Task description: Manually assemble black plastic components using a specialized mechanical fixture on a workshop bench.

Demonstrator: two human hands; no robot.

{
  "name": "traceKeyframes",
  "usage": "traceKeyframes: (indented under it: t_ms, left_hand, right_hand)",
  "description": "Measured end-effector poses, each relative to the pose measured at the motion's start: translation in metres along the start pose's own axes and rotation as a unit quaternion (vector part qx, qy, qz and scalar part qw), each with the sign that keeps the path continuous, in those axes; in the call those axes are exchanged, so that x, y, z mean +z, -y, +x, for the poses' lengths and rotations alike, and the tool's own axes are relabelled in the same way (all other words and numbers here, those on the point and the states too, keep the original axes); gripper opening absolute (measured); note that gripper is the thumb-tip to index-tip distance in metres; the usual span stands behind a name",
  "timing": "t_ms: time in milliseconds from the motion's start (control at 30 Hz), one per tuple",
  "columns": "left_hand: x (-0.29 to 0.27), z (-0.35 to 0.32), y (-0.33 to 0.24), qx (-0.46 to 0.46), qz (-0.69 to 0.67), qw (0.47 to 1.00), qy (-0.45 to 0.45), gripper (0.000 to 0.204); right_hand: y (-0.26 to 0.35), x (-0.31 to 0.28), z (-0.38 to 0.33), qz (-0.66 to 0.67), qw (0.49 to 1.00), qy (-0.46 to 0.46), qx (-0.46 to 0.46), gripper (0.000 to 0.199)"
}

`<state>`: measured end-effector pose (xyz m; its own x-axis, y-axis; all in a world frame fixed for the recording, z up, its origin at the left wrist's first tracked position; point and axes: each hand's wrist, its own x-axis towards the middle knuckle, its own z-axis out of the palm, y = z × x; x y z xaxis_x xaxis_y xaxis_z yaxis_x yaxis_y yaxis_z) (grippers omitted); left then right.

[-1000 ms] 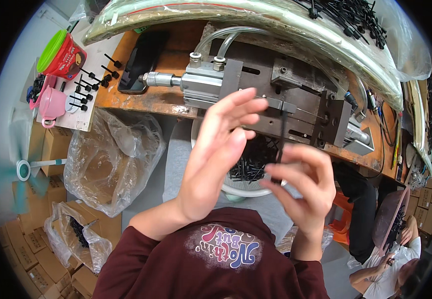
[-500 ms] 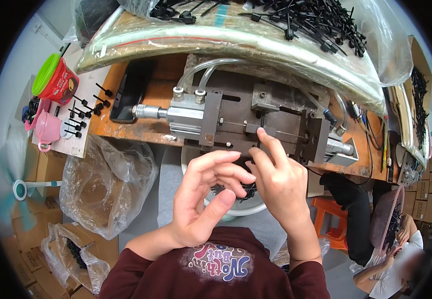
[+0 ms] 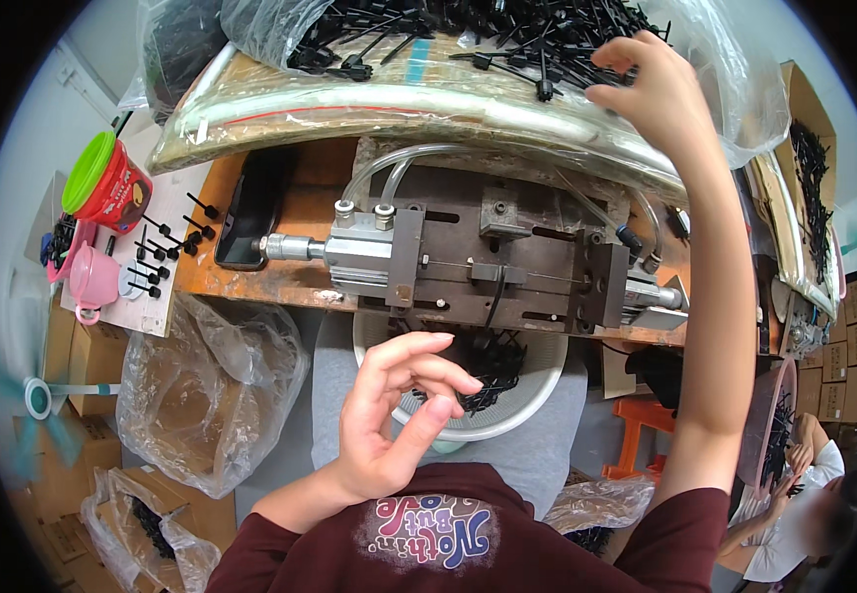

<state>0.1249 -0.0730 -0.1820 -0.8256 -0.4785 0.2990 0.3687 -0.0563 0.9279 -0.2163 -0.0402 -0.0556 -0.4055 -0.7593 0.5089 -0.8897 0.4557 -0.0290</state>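
Note:
My right hand [image 3: 660, 99] is stretched far forward over a plastic-lined tray [image 3: 349, 104]. Its fingers curve apart, with nothing visible between them, close to a heap of black plastic pieces [image 3: 547, 49] with thin stems and thick heads. Above my lap hovers my left hand [image 3: 389, 410], empty, its fingers loosely bent and the thumb apart. Beyond it stands a metal clamping fixture [image 3: 413, 257] with a cylinder at each end. One black piece [image 3: 494, 296] sits at the fixture's small centre block, its stem pointing toward me. Under the fixture's front edge, a white basket [image 3: 547, 390] holds more such pieces.
Clear air hoses [image 3: 389, 158] arch behind the fixture. At left are a black tray [image 3: 250, 212], a red tub [image 3: 117, 183], a pink cup [image 3: 92, 277] and several standing black pieces [image 3: 157, 247]. A plastic bag [image 3: 216, 385] hangs below. Another person [image 3: 779, 514] sits at lower right.
My right hand has left the fixture's centre and reached forward to the heap. My left hand has shifted slightly down and left, keeping much the same shape.

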Motion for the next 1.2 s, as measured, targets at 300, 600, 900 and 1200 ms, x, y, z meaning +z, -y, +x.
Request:
traceKeyframes:
  t_ms: [300, 600, 900, 1200]
  left_hand:
    - [-0.005, -0.006, 0.005, 0.016, 0.04, 0.999, 0.012, 0.046]
    - [-0.006, -0.007, 0.008, -0.013, 0.051, 0.998, 0.043, 0.043]
    - [-0.007, -0.003, 0.008, 0.029, 0.118, 0.991, 0.056, 0.045]
    - [-0.006, -0.003, 0.009, 0.051, 0.144, 0.986, 0.059, 0.046]
  right_hand:
    - [-0.026, 0.034, 0.049, -0.119, 0.972, 0.195, -0.055, 0.049]
    - [-0.013, 0.002, 0.032, -0.038, 0.972, 0.224, -0.062, 0.028]
    - [-0.004, 0.014, 0.038, 0.016, 0.981, 0.141, -0.132, 0.035]
    - [0.017, -0.016, 0.035, 0.094, 0.967, 0.235, 0.022, 0.046]
